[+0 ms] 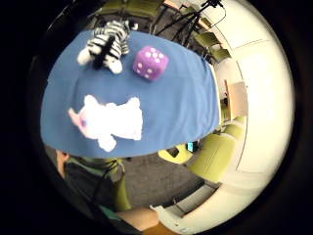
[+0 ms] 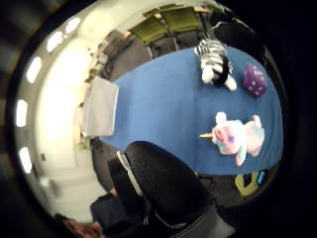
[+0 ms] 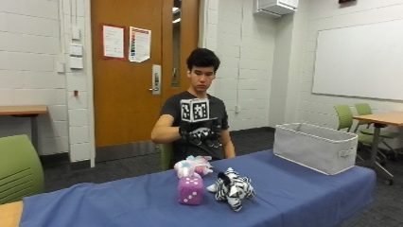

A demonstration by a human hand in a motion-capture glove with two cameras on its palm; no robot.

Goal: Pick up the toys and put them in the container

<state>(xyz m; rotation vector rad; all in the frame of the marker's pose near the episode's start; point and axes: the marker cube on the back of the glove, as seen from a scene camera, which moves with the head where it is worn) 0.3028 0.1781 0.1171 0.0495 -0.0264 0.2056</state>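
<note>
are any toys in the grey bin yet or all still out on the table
All three show out on the blue table: the unicorn, the purple die and the zebra. The grey bin stands apart at the table's end; its inside is hidden.

Zebra (image 3: 232,187): we see soft, fuzzy plush.
Unicorn (image 2: 237,137): fluffy plush.
Dice (image 3: 190,190): soft plush, matt.
Bin (image 3: 315,146): grey cloth.
Table (image 3: 126,203): smooth blue cloth.
Glove (image 2: 166,186): black, bumpy.
Door (image 3: 126,71): shiny wood.

Three toys: one unicorn (image 3: 193,165), one dice (image 3: 190,190), one zebra (image 3: 233,188); one container (image 3: 314,146).
</note>
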